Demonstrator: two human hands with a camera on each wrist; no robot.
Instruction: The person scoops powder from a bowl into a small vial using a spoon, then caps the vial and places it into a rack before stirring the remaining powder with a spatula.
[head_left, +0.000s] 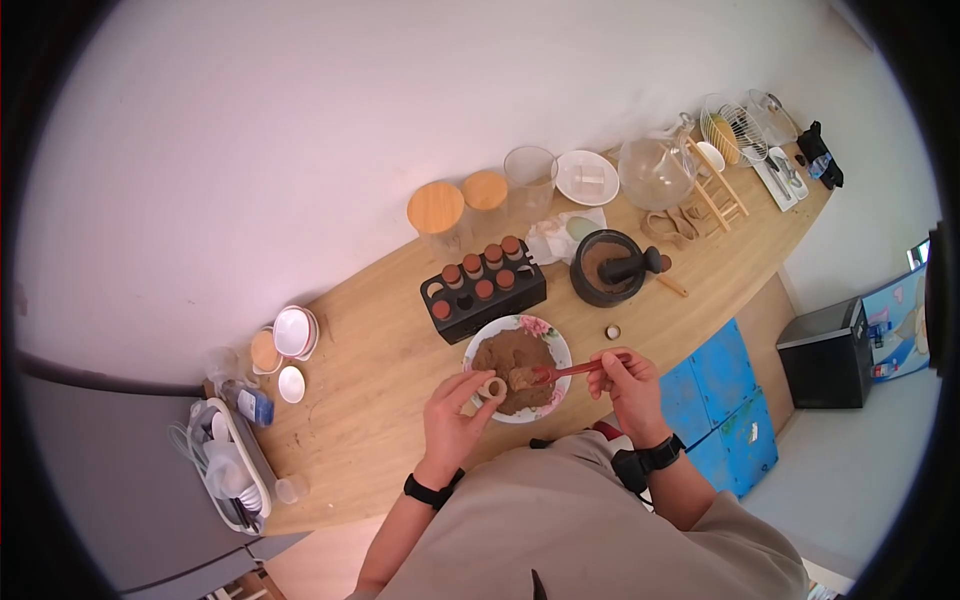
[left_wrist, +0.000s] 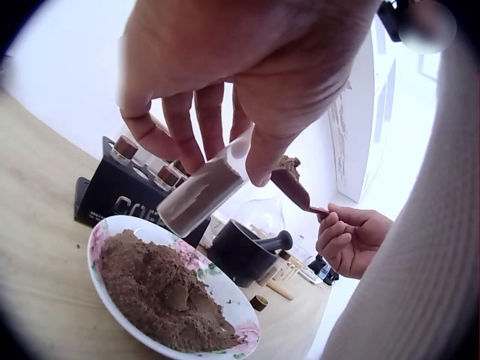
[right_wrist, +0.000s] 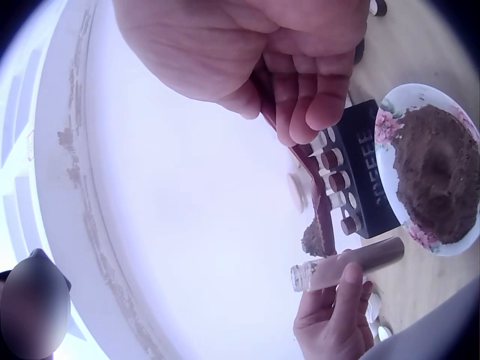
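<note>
My left hand (head_left: 455,418) grips a clear glass vial (left_wrist: 201,193), tilted, with brown powder inside. Its open mouth faces a red-brown scoop (right_wrist: 321,214) carrying a heap of brown powder. The scoop's thin handle is pinched by the fingers of my right hand (head_left: 630,390). In the right wrist view the scoop's loaded end is right at the vial's mouth. Beneath both hands stands a white bowl (head_left: 552,338) with pink flowers on its rim, holding a mound of brown powder (left_wrist: 154,289). A small loose cap (head_left: 612,331) lies to the bowl's right.
Behind the bowl is a black rack (head_left: 490,308) of brown-capped vials. A black mortar (head_left: 588,288) with its pestle (head_left: 630,268) stands right of it. Wooden-lidded jars (head_left: 436,212) and a glass jug (head_left: 655,172) line the wall. Small white bowls (head_left: 293,332) and a dish rack (head_left: 262,470) are at left.
</note>
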